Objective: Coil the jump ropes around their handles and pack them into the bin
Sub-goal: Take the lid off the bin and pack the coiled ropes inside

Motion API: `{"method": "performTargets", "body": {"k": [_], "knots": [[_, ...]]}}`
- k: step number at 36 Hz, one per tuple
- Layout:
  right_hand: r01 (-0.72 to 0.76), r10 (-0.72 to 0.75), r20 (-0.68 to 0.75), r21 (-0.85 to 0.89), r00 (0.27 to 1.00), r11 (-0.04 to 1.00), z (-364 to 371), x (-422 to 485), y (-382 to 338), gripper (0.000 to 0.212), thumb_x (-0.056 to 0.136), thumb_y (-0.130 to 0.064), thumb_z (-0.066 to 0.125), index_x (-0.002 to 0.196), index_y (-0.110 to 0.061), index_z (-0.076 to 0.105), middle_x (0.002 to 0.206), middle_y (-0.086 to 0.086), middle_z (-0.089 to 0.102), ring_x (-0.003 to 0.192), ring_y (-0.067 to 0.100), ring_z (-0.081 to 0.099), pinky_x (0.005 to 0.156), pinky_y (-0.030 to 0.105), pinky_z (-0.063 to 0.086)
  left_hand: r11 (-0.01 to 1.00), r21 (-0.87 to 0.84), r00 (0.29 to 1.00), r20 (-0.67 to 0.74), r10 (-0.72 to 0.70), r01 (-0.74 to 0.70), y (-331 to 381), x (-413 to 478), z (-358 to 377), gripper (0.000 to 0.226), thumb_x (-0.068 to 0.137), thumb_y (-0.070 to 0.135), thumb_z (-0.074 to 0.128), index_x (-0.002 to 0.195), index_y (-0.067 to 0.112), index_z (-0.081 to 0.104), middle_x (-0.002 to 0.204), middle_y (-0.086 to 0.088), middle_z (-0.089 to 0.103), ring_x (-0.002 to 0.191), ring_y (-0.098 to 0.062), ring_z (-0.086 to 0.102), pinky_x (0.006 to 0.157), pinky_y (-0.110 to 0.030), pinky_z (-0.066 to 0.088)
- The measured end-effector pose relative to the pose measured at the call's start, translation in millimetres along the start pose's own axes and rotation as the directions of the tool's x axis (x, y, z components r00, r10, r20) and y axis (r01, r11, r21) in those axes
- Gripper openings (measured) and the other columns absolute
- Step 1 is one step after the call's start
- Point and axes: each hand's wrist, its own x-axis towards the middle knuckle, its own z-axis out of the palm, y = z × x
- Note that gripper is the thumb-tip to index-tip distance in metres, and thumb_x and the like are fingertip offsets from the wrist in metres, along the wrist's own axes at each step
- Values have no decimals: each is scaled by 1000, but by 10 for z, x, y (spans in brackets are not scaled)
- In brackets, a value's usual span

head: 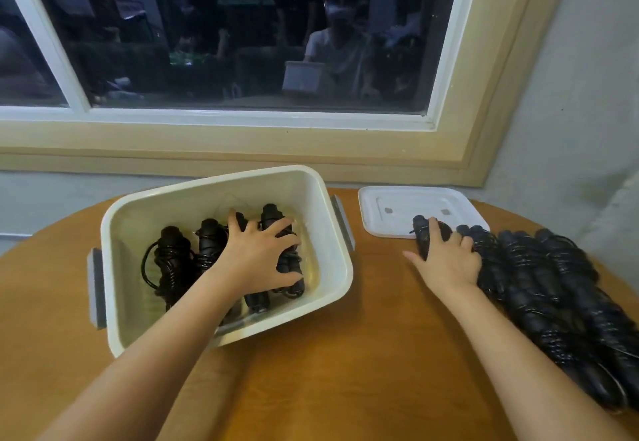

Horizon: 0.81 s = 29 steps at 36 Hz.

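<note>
Coiled ropes (173, 261) lie side by side in the white bin (138, 219), with the left hand (256, 257) spread flat over them. At the lid's (390, 205) near edge, the right hand (446, 261) curls round one bundle (420, 229) at the end of the pile (553, 274).

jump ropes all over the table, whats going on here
A person is packing coiled black jump ropes into a white bin. The left hand is spread over the bundles already inside, while the right hand grips the next bundle at the end of a row waiting on the table, by the bin's lid.
</note>
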Motion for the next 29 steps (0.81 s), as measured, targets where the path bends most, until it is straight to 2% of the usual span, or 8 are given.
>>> {"method": "performTargets", "body": {"k": [8, 12, 14, 16, 18, 21, 25, 29], "knots": [[0, 13, 59, -210, 998, 978, 108, 152, -85, 92, 93, -39, 63, 157, -25, -1, 130, 16, 53, 120, 29, 45, 80, 32, 42, 1000, -8, 1000, 6, -2, 2, 13, -5, -16, 68, 85, 74, 45, 146, 47, 32, 164, 14, 7, 143, -37, 27, 110, -72, -5], [-67, 35, 135, 234, 990, 970, 7, 54, -79, 85, 97, -40, 54, 157, -27, -5, 129, 16, 57, 120, 35, 49, 74, 36, 43, 1000, -25, 1000, -1, -2, 2, 18, -10, -8, 67, 85, 73, 47, 146, 45, 36, 164, 12, 11, 143, -37, 27, 109, -72, -6], [-130, 11, 190, 630, 982, 766, -169, -42, -59, 81, 98, -35, 56, 158, -27, 1, 135, 15, 56, 119, 35, 54, 80, 37, 45, 1000, -19, 1000, 1, -3, 3, 23, -11, -9, 67, 85, 72, 48, 145, 44, 37, 163, 12, 11, 143, -38, 27, 109, -73, -6], [-190, -76, 234, 910, 969, 370, -438, -182, -77, 75, 98, -25, 57, 158, -28, 11, 145, 12, 49, 119, 28, 54, 87, 35, 45, 1000, -7, 1000, 13, -9, 9, 34, -7, -11, 67, 86, 71, 48, 146, 44, 35, 164, 11, 9, 143, -38, 25, 108, -74, -7], [-202, -166, 218, 974, 962, 106, -752, -379, -145, 69, 98, -28, 58, 156, -34, 20, 141, 7, 54, 117, 21, 58, 93, 36, 48, 1000, -4, 1000, 20, -11, 11, 45, -1, -12, 67, 87, 69, 48, 147, 44, 34, 164, 10, 8, 144, -39, 23, 107, -75, -8], [-124, -324, 91, 989, 942, -83, -1165, -702, -335, 72, 89, -37, 64, 151, -39, 29, 131, -3, 61, 105, 11, 66, 87, 29, 51, 1000, -10, 999, 34, -16, 16, 47, 2, -8, 66, 87, 68, 48, 147, 43, 35, 164, 9, 8, 145, -40, 21, 106, -76, -9], [42, -457, -39, 999, 889, -5, -1307, -1000, -799, 77, 91, -23, 66, 152, -40, 23, 135, -9, 53, 102, 5, 63, 63, 16, 54, 999, -13, 998, 61, -31, 31, 49, 19, -20, 70, 86, 69, 49, 149, 43, 32, 164, 6, 9, 144, -42, 23, 107, -78, -6], [441, -368, -301, 805, 880, 397, -1043, -1048, -1215, 88, 94, -27, 64, 155, -44, 2, 149, -3, 41, 124, 17, 53, 82, 32, 58, 998, -17, 994, 91, -57, 59, 73, 6, -89, 77, 87, 70, 48, 153, 43, 20, 165, 6, 10, 144, -42, 22, 108, -76, -5]]}}
